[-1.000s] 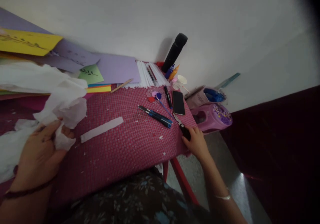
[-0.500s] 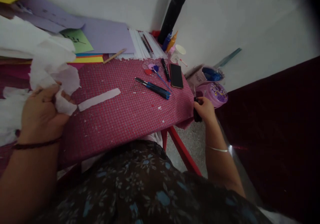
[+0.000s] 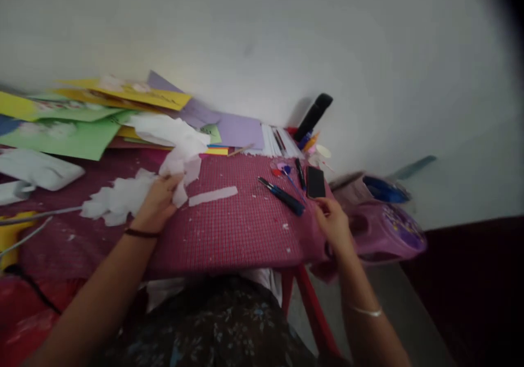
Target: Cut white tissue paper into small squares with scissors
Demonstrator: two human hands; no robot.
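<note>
My left hand (image 3: 159, 203) is closed round crumpled white paper (image 3: 186, 165) over the checked cloth. A white paper strip (image 3: 213, 195) lies just right of it. My right hand (image 3: 332, 221) is at the table's right edge, below the black phone (image 3: 315, 182), its fingers curled; whether anything is in them is hidden by blur. Left of that hand lie a blue cutter (image 3: 282, 195) with its blade out, a black marker (image 3: 300, 174) and a thin blue stick (image 3: 293, 182). A ruffled white paper piece (image 3: 118, 198) rests behind my left wrist.
Yellow and green sheets (image 3: 73, 135) and purple paper (image 3: 241, 131) line the wall side. White sticks (image 3: 272, 140) and a black cylinder (image 3: 314, 117) stand or lie at the back right. A pink container (image 3: 380, 230) is beyond the right edge, and a cable (image 3: 41, 214) crosses at left.
The view has shifted, showing more of the table's left side. My right hand has moved from the containers beside the table to near the phone; the dark object it held no longer shows clearly.
</note>
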